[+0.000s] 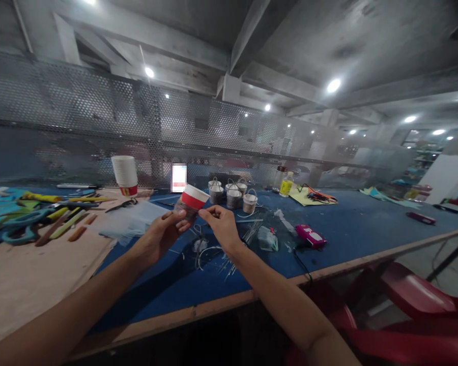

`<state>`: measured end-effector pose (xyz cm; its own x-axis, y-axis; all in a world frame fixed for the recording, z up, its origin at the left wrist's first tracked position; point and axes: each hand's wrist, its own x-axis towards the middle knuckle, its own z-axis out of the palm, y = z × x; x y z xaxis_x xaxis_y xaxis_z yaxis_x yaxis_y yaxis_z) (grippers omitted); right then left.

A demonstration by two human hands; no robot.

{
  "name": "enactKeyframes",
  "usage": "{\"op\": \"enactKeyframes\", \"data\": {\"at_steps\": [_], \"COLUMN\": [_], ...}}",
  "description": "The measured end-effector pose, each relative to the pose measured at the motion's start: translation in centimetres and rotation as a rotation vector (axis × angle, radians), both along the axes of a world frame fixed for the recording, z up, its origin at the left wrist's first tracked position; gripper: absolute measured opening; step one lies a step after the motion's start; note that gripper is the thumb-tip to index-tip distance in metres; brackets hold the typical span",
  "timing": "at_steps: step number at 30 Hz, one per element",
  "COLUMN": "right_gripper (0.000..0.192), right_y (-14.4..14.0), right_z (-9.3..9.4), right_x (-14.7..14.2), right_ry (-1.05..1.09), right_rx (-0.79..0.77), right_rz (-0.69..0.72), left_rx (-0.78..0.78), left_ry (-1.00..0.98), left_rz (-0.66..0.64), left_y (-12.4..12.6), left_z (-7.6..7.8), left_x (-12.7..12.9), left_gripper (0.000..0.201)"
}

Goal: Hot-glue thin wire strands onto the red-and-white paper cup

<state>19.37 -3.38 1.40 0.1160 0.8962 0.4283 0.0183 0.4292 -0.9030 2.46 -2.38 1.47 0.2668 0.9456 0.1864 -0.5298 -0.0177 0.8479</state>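
Note:
My left hand point(164, 231) grips a small paper cup point(190, 200) with a red band and white rim, tilted toward the right, above the blue mat. My right hand point(221, 223) pinches at the cup's lower side with thumb and forefinger; whether it holds a thin wire I cannot tell. Below the hands lie scissors point(198, 244) and a scatter of thin metal wires point(232, 254) on the blue mat point(343, 229).
A stack of paper cups point(124, 175) stands at the back left. Several small cup buckets with wire handles point(232, 194) sit behind my hands. A pink tool point(310, 236), bottles point(283, 181), coloured tools at the left point(30, 216), a perforated metal screen point(99, 117), red chairs point(416, 300).

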Motion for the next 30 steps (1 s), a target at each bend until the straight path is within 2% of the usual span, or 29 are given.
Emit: {"op": "enactKeyframes", "data": {"at_steps": [6, 16, 21, 30], "right_gripper": [0.039, 0.037, 0.039, 0.031], "right_y": [0.2, 0.6, 0.6, 0.8], "right_z": [0.0, -0.4, -0.6, -1.0], "right_x": [0.3, 0.5, 0.5, 0.4], "right_ry": [-0.032, -0.014, -0.029, -0.050], "right_rx": [-0.017, 0.011, 0.028, 0.047], "right_rz": [-0.006, 0.024, 0.074, 0.082], "left_rx": [-0.024, -0.039, -0.090, -0.087], "left_ry": [0.007, 0.012, 0.009, 0.039], "left_rz": [-0.006, -0.016, -0.072, -0.068], "left_y": [-0.2, 0.8, 0.6, 0.2], "left_z": [0.1, -0.7, -0.7, -0.3], "left_x": [-0.1, -0.3, -0.3, -0.1], "left_gripper": [0.015, 0.031, 0.036, 0.026]}}
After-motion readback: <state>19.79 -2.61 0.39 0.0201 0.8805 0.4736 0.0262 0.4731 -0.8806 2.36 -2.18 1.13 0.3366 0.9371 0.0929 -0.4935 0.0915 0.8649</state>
